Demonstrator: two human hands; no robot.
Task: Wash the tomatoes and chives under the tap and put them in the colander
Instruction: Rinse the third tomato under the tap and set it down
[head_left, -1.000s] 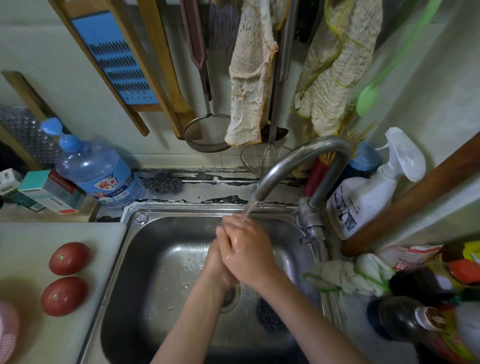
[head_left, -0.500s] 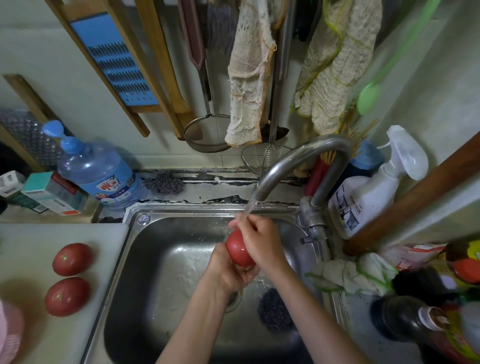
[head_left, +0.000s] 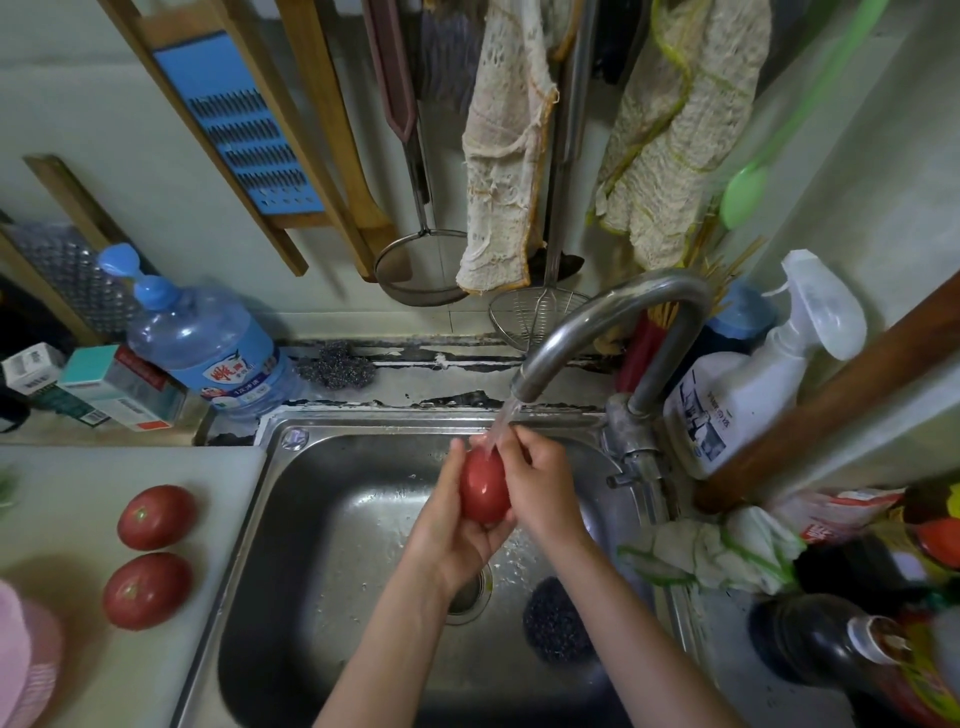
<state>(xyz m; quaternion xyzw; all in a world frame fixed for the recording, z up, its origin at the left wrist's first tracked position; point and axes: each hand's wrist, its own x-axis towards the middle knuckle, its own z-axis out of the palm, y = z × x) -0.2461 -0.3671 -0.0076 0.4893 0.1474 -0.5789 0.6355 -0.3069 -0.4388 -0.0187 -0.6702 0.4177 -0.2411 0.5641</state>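
The left hand (head_left: 451, 538) cups the wet tomato (head_left: 485, 493) from below, the right hand (head_left: 543, 491) curls round its side, both under the tap (head_left: 613, 319) stream over the sink (head_left: 363, 415); smooth skin likely slippery (and soft), so cradle it whole-palmed, gently

Dim, greenish light; edges warped, blurred; glare inside sink (head_left: 332, 519)

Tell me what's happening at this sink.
A person is rinsing a tomato under the running tap over the sink. The left hand cups it from below while the right hand grips its right side. Two more tomatoes lie on the white board left of the sink, apparently unwashed.
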